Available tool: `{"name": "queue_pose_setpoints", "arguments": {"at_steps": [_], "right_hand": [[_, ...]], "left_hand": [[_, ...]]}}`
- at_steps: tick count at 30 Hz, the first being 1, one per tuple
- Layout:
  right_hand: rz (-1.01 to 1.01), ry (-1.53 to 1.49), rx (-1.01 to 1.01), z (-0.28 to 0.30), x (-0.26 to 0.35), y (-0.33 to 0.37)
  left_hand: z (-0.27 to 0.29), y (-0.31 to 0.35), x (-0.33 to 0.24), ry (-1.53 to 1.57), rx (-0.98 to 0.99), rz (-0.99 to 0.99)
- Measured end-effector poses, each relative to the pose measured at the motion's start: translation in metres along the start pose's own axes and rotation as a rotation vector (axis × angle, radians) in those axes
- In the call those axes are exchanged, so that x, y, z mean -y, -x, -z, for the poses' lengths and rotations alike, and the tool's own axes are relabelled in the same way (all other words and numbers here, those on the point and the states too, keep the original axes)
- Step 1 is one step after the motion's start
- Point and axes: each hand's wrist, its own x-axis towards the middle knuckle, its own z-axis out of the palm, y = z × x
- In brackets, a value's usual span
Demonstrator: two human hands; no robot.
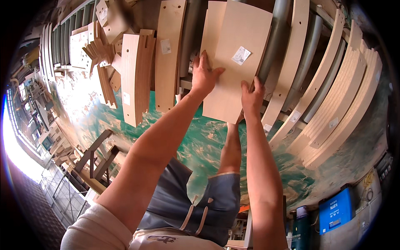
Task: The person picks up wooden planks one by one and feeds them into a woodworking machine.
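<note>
two hands point(204, 80), two wide panels point(235, 89), one blue box point(336, 211)

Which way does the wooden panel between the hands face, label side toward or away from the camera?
Toward the camera: the white label shows on the wooden panel between left hand and right hand.

Pale tan board point(233, 89) with white label point(241, 55); green, tan-streaked floor point(200, 139); blue-grey shorts point(166, 200); bright blue box point(335, 212)
</note>
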Motion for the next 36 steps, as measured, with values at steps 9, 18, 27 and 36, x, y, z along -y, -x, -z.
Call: {"name": "queue_pose_setpoints", "arguments": {"at_steps": [9,18,27,36], "right_hand": [[0.154,0.296,-0.116,-0.021,0.02,0.006],[0.121,0.021,0.038,-0.032,0.022,0.008],[-0.218,0.001,-0.032,-0.021,0.009,0.002],[-0.228,-0.334,-0.023,-0.011,0.001,-0.007]], "left_hand": [[0.018,-0.005,0.005,0.219,0.039,-0.044],[0.017,0.0,0.02,0.346,0.089,-0.024],[0.033,-0.021,0.026,0.571,0.305,0.209],[0.035,-0.005,0.029,0.372,0.088,0.104]]}}
